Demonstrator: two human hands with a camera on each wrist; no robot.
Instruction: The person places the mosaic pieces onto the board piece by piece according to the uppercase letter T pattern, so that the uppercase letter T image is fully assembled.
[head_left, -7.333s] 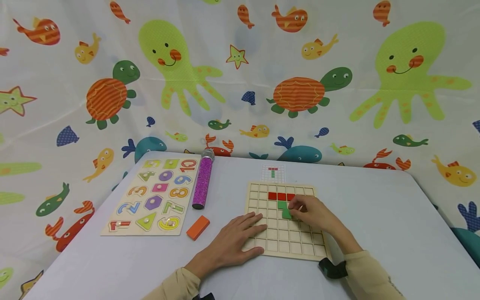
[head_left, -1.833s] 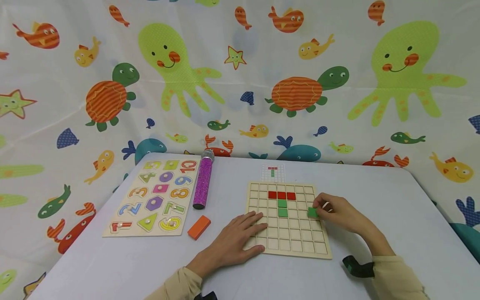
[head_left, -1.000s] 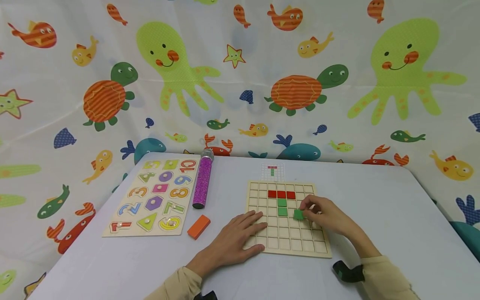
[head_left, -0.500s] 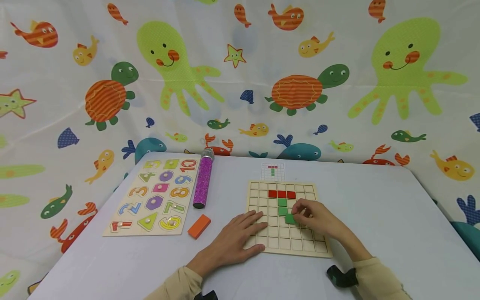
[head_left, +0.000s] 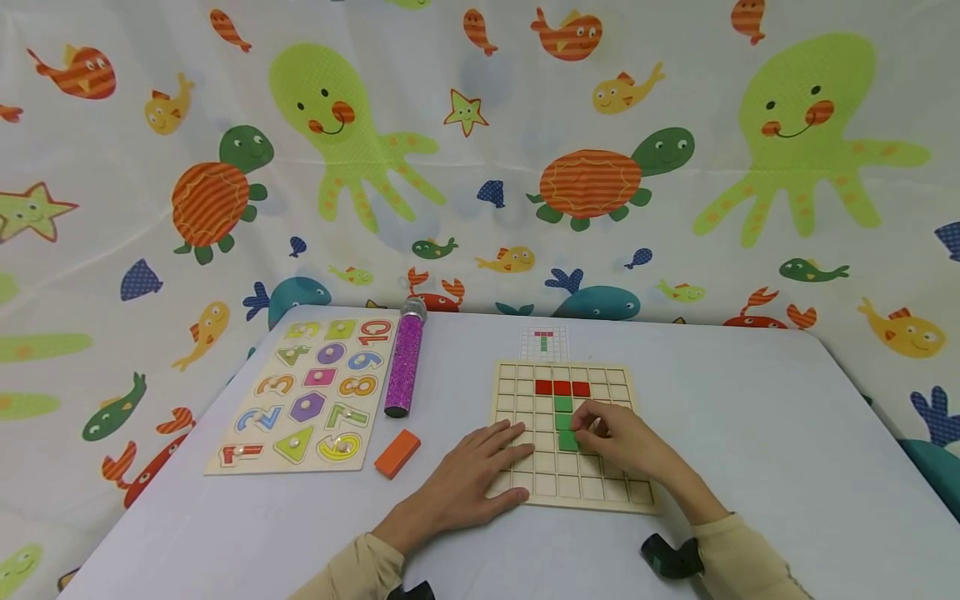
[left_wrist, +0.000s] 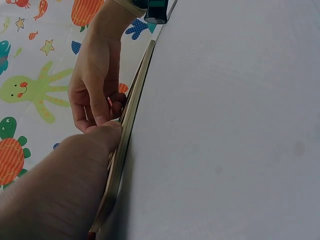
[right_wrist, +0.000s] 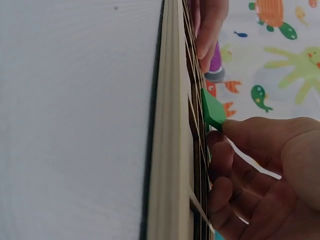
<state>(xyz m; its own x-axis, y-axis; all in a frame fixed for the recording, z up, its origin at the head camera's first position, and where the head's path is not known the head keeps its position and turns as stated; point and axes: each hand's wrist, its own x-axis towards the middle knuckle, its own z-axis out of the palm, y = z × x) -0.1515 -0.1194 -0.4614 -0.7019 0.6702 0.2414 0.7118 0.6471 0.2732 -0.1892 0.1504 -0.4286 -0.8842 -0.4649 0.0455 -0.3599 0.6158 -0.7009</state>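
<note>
In the head view a wooden grid board (head_left: 546, 487) lies on the table. Three red tiles (head_left: 562, 388) form a row near its far side, with green tiles (head_left: 563, 404) in a column below the middle one. My right hand (head_left: 618, 437) pinches a green tile (head_left: 567, 441) at the near end of that column. The right wrist view shows this green tile (right_wrist: 214, 109) tilted against the grid, held by thumb and fingertips. My left hand (head_left: 472, 475) rests with spread fingers on the board's left edge; its thumb (left_wrist: 107, 134) lies over the rim in the left wrist view.
Behind the board lies a small pattern card (head_left: 544, 343) with a red and green T. To the left are an orange block (head_left: 397, 454), a glittery purple microphone (head_left: 404, 367) and a number-and-shape puzzle board (head_left: 262, 412). A sea-animal cloth (head_left: 480, 150) hangs behind the table.
A second green tile was set in the column earlier. Since then my right hand has brought another green tile leftward from the board's right edge to the column. My left hand stays put.
</note>
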